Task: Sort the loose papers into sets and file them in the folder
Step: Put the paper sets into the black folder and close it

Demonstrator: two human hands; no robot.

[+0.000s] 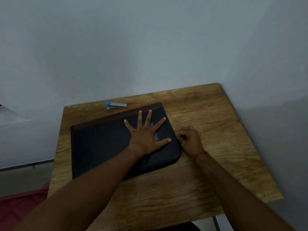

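A closed black folder (100, 144) with a brown spine strip lies on the wooden table (208, 122). My left hand (146, 132) lies flat on the folder's cover with its fingers spread and straight. At the folder's right edge my right hand (190, 139) has its fingers curled, pinching something small there; it looks like a zip pull, but the fingers hide it. No loose papers show.
A silver stapler (116, 105) with a blue end lies near the table's far edge, just behind the folder. Grey walls close the table in at the back and right. Red fabric (20, 207) shows at the lower left.
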